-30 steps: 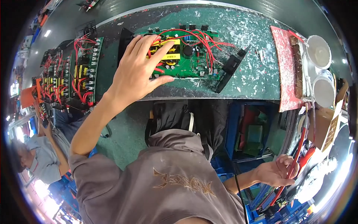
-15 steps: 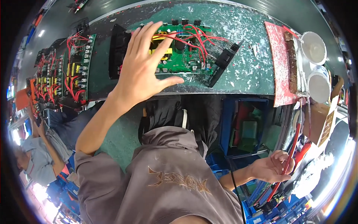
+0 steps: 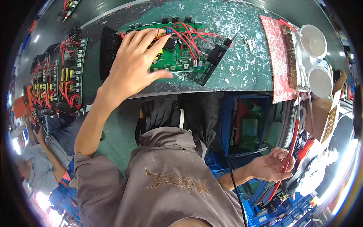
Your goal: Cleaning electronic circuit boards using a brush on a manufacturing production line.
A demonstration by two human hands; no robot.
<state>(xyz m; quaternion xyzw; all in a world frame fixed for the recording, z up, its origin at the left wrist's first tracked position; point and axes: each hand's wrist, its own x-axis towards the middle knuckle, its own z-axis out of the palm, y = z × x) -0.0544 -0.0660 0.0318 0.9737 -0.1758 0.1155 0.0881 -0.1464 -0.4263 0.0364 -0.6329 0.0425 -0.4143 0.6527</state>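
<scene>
My left hand (image 3: 132,62) is spread over the left part of a green circuit board (image 3: 177,65), fingers slightly bent and thumb stretched out near its front edge. Yellow components are partly hidden beneath the fingers; whether the fingertips touch the board I cannot tell. Red wires (image 3: 188,39) run over the board toward a black end panel (image 3: 217,56), which stands tilted at its right. At the left end lies another black panel (image 3: 109,53). Low at the right, my right hand (image 3: 269,166) has its fingers curled around a long red stick (image 3: 292,145).
More wired circuit boards (image 3: 72,73) stand at the left, near another person's arm (image 3: 51,153). A red paint-spattered board (image 3: 274,56), two white tubs (image 3: 314,41) and a cardboard box (image 3: 323,117) are at the right. A blue crate (image 3: 227,128) sits below the bench.
The view has shifted slightly, moving the scene left and up. My left fingers have bent lower over the board. My right hand stays at the red stick.
</scene>
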